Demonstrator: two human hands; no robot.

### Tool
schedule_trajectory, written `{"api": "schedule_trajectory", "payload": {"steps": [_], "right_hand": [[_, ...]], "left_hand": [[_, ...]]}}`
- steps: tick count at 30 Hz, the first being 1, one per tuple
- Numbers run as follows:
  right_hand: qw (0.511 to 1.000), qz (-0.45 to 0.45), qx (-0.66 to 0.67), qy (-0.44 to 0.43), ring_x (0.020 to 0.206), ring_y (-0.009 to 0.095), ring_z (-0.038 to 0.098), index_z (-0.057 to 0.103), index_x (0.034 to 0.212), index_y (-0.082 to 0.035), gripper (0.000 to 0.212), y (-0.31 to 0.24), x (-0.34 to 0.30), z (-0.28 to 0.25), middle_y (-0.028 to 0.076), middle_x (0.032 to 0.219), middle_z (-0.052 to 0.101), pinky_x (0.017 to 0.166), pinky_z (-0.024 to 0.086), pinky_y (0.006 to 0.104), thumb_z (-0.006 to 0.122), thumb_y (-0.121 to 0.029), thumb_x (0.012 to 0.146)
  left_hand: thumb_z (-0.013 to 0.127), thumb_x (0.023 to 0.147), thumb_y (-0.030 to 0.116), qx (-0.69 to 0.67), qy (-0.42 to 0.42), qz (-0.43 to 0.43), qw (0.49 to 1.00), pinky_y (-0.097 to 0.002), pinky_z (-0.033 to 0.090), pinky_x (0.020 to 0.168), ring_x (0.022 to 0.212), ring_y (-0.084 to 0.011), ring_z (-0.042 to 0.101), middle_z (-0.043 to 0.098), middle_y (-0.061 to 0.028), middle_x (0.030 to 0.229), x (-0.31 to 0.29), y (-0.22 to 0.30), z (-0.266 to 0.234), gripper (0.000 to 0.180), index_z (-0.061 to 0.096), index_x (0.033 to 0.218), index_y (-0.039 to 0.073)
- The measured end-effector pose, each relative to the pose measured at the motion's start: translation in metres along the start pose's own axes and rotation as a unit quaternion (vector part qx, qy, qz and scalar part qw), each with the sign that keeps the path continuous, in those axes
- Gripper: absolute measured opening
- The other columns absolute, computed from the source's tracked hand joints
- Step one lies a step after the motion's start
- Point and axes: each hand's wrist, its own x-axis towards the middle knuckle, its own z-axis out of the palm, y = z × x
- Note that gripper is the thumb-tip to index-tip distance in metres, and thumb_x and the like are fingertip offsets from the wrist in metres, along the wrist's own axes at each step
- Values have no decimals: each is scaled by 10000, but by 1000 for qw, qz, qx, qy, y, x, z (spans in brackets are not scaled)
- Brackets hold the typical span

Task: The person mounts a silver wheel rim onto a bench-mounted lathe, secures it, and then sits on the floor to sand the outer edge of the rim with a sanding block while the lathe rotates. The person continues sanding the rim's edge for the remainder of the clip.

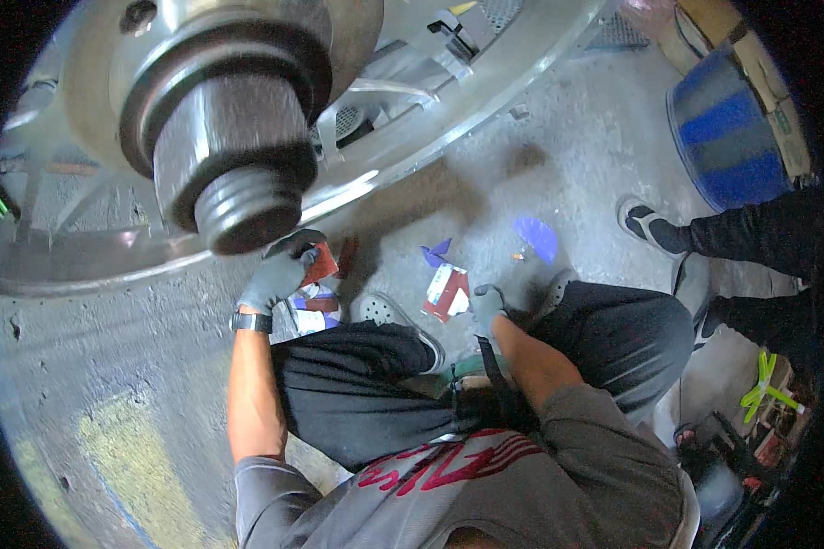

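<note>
Fingers (308, 265) of the grey-gloved left hand (276, 279), left of the frame's centre, are closed on a flat red-brown sheet (320, 264), which lies just below the protruding end of a threaded steel bolt (250, 206). Above the wrist sits a dark-strapped watch (252, 321). Directly beneath the held sheet, a small pile of white and purple printed pieces (315, 311) rests on the grey concrete floor (577, 174); its print is too small to read. Near the centre, the grey-gloved right hand (488, 306) has its fingers curled inward; whether they grip anything cannot be told. Just to its left lies a red-brown rectangular piece with a white label (443, 291), the label bearing fine, illegible marks. Higher up are folded purple scraps (437, 252) and a purple half-round sheet (536, 239). Upper left: a large spoked metal wheel (375, 197) with a heavy hexagonal steel nut (229, 123) around the bolt. Upper right: a blue ribbed drum (725, 128), above another person's sandalled foot (652, 225). Bottom centre: a grey shirt (513, 489) carrying large red lettering across the chest
</note>
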Motion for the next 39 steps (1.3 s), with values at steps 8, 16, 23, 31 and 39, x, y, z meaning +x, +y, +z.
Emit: {"api": "schedule_trajectory", "payload": {"steps": [8, 16, 23, 31, 39], "right_hand": [[964, 74, 227, -121, 567, 194, 580, 643, 1072, -136, 153, -86, 2, -56, 48, 754, 620, 458, 440, 377, 622, -111, 922], [868, -151, 461, -109, 746, 259, 676, 655, 1127, -112, 228, -343, 29, -154, 68, 928, 723, 636, 536, 429, 611, -295, 997], [802, -498, 329, 11, 789, 213, 698, 700, 1074, -107, 193, -553, -34, -277, 44, 946, 714, 638, 557, 362, 598, -264, 1027], [774, -618, 137, -2, 869, 208, 691, 678, 1151, -87, 248, -656, -26, -288, 56, 1024, 710, 723, 551, 364, 582, -290, 1045], [782, -615, 95, -36, 949, 203, 683, 656, 1228, -66, 312, -684, 2, -279, 69, 1102, 706, 808, 546, 365, 566, -315, 1064]], "left_hand": [[511, 1084, 409, -3, -3, 73, 997, -420, 442, 1136, 1311, -354, 619, 681, -203, 1372, 12, 17, -4, 456, 657, 1379, 94], [646, 996, 252, -166, 116, 19, 979, -400, 510, 1042, 1185, -330, 688, 734, -167, 1284, -23, 3, -29, 363, 709, 1297, 59], [665, 955, 226, -182, 225, -3, 957, -409, 542, 971, 1104, -357, 719, 746, -224, 1203, -43, -18, -24, 354, 715, 1225, 2], [674, 968, 186, -250, 221, -51, 941, -376, 547, 973, 1102, -269, 734, 771, -182, 1196, -61, 10, -44, 348, 721, 1240, -26], [704, 974, 180, -369, 205, -11, 906, -342, 541, 919, 991, -175, 700, 784, -92, 1076, -75, 24, -50, 295, 750, 1176, -29]]}}
